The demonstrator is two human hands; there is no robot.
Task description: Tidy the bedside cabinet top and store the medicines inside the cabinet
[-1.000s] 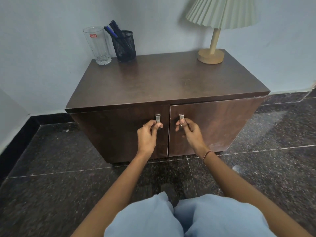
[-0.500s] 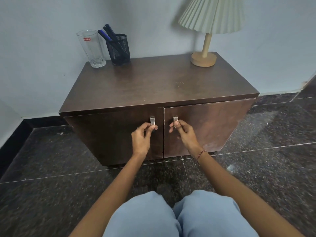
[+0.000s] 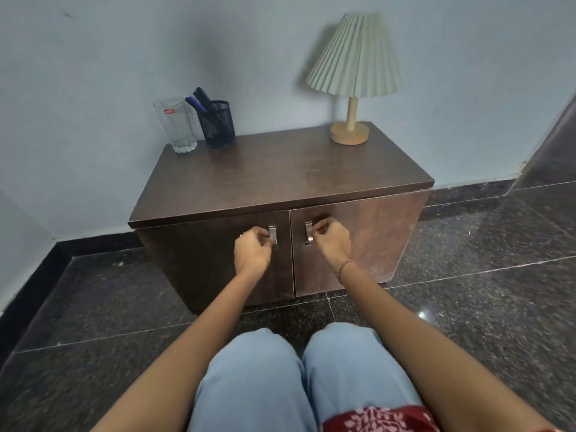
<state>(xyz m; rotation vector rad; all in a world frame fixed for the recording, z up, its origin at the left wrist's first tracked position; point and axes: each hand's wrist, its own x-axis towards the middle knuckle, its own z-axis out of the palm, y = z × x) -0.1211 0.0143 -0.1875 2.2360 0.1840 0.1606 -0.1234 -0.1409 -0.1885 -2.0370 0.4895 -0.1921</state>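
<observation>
Pale blue wall (image 3: 93,73) meets dark speckled granite floor (image 3: 483,307) with black skirting (image 3: 93,241)

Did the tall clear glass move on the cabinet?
No. The tall clear drinking glass stays at the back left corner of the brown wooden cabinet top, just left of the black mesh pen holder.

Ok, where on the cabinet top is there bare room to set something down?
The whole middle and front of the top is bare, from the pen holder across to the lamp base. The back left corner is crowded: glass and pen holder stand side by side. The lamp base fills the back right.
</observation>
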